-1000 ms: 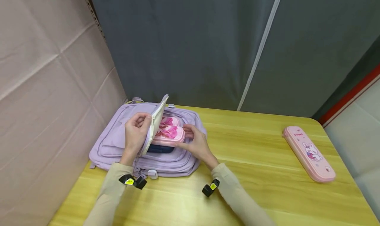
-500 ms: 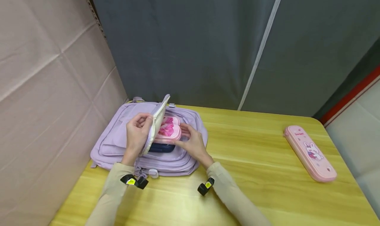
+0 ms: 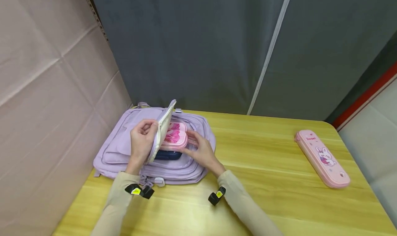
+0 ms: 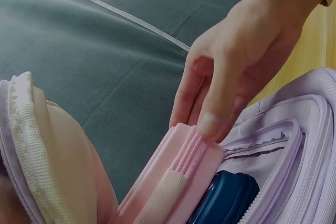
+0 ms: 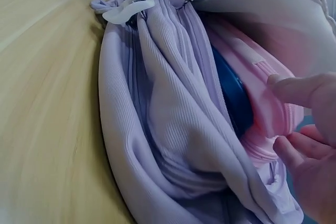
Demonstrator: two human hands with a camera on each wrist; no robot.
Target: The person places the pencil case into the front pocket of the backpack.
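A lilac backpack (image 3: 121,144) lies flat on the wooden table with its front pocket open. The left hand (image 3: 142,137) pinches the edge of the pocket's flap (image 3: 163,129) and holds it raised, its cream lining showing. Inside, a pink pencil case (image 3: 173,139) with a bright pink print lies partly under the flap. Fingers and thumb of the right hand (image 3: 201,149) grip its near end; in the left wrist view the thumb sits by its zipper. A second pink case (image 3: 177,126) lies behind it. Below shows a dark blue case (image 4: 226,198).
A pink pencil case with a bunny print (image 3: 324,158) lies at the table's right side. A pale fabric wall (image 3: 62,91) stands close on the left, and a dark grey curtain (image 3: 192,50) hangs behind the table (image 3: 248,181).
The right hand has moved left with the gripped pink pencil case, which now sits further under the flap. The left hand keeps the flap raised in about the same place.
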